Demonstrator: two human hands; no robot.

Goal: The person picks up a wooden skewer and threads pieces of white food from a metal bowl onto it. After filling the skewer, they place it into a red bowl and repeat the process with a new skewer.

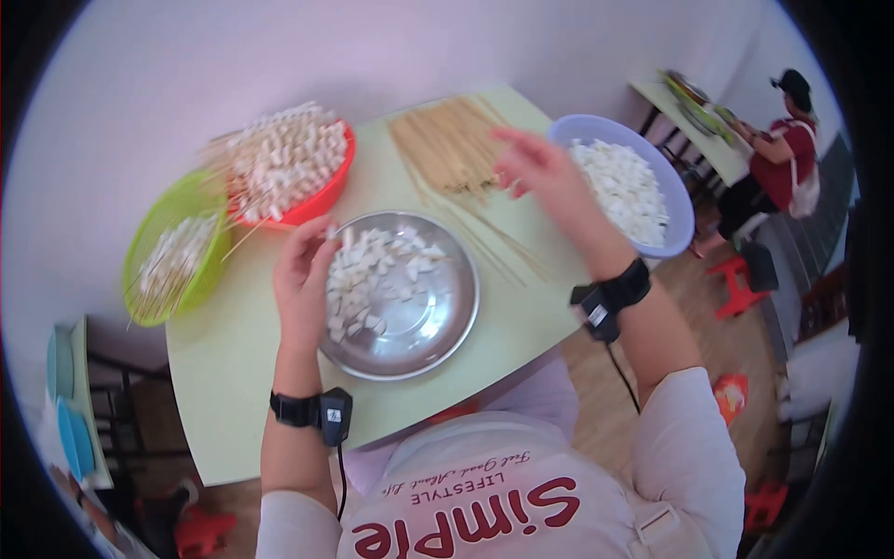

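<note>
My left hand (305, 268) is at the left rim of a round metal tray (428, 321), fingers pinched together with a small white piece (332, 230) at their tips. Cut white pieces (368, 265) lie loose over the tray's left and upper part. My right hand (538, 166), slightly smeared, hovers beside a spread of thin bamboo skewers (442, 140), its fingers apart and nothing visible in them. A few skewers (489, 242) lie separately between the bundle and the tray.
A red basin (346, 172) heaped with loaded skewers and a green basket (130, 270) with more stand at the left. To the right, a lavender basin (684, 200) holds white pieces. Another person (787, 154) stands at a far table (736, 166), near a red stool (736, 284).
</note>
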